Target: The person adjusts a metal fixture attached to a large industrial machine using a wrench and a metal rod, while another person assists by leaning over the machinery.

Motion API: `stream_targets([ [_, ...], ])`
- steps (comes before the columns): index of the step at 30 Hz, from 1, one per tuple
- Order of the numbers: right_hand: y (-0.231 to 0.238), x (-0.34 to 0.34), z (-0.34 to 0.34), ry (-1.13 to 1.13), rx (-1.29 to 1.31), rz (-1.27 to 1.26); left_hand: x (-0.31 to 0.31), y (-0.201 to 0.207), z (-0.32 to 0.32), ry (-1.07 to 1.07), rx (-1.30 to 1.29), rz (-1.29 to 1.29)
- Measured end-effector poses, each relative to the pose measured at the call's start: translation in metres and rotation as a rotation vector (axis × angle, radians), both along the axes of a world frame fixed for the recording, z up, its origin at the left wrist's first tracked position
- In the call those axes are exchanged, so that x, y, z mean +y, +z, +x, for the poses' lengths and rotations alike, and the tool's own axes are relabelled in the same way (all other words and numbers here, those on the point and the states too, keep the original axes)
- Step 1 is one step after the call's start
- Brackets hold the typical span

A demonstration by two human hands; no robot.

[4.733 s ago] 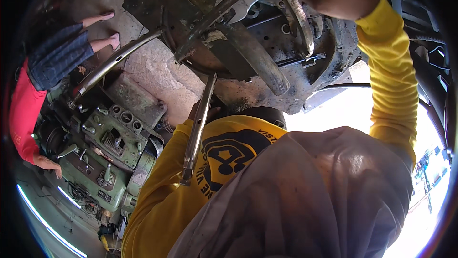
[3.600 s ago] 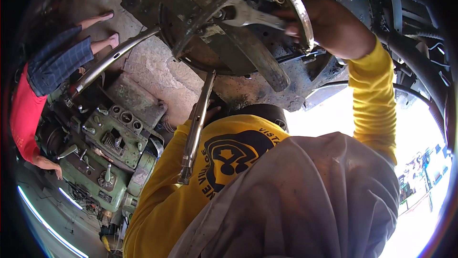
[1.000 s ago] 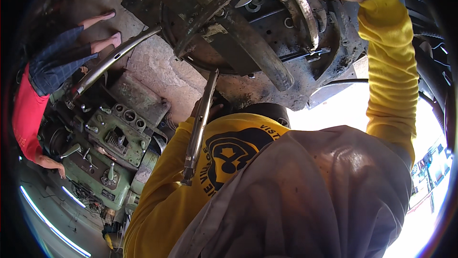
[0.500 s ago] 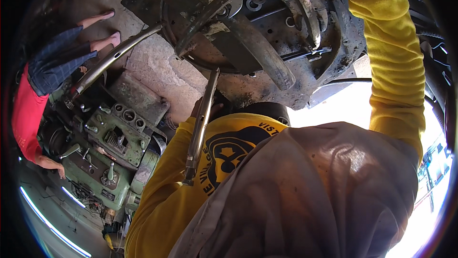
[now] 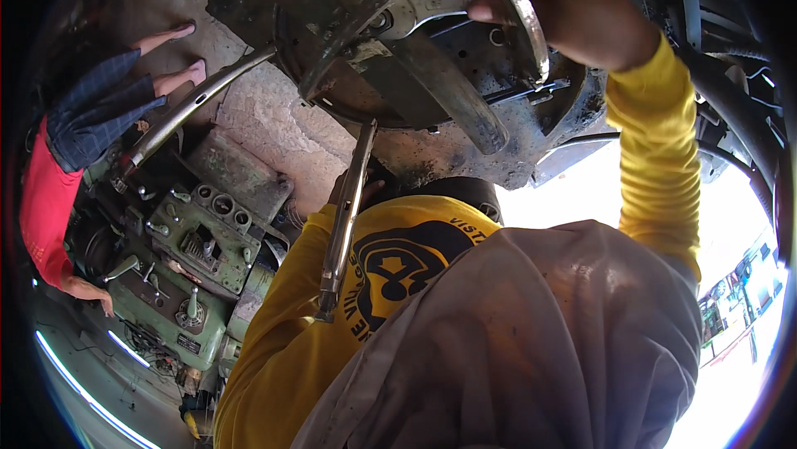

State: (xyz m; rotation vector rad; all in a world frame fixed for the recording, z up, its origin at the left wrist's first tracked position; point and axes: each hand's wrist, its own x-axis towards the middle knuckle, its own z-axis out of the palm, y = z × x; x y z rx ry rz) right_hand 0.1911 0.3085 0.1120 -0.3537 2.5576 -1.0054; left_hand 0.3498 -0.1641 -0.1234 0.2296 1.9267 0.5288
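At the upper rim of the rusty brake backing plate (image 5: pixel 498 150), right hand (image 5: pixel 564 1) gripping the curved brake shoe (image 5: pixel 519 9), left hand (image 5: pixel 353 192) closed around long locking pliers (image 5: pixel 344 225), black round emblem (image 5: pixel 398 262) on yellow shirt, green machine (image 5: pixel 195 258) lower left.

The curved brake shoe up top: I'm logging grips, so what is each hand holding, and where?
The right hand grips the curved brake shoe at its upper end. The left hand holds the locking pliers mid-handle.

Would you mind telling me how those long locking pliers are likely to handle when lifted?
The locking pliers look all steel, so probably rigid and heavy for their slim size. Their bright handles may be slippery, given the greasy brake assembly nearby. The left hand seems to steady them.
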Motion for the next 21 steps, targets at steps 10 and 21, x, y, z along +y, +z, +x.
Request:
stream_targets([
  [10,-0.035,-0.001,0.03,-0.259,-0.308,-0.293,-0.001,-0.003,-0.004,-0.015,-0.015,0.009],
  [21,-0.011,0.03,0.014,-0.405,-0.345,-0.274,-0.002,-0.005,-0.009,-0.028,-0.06,0.017],
])
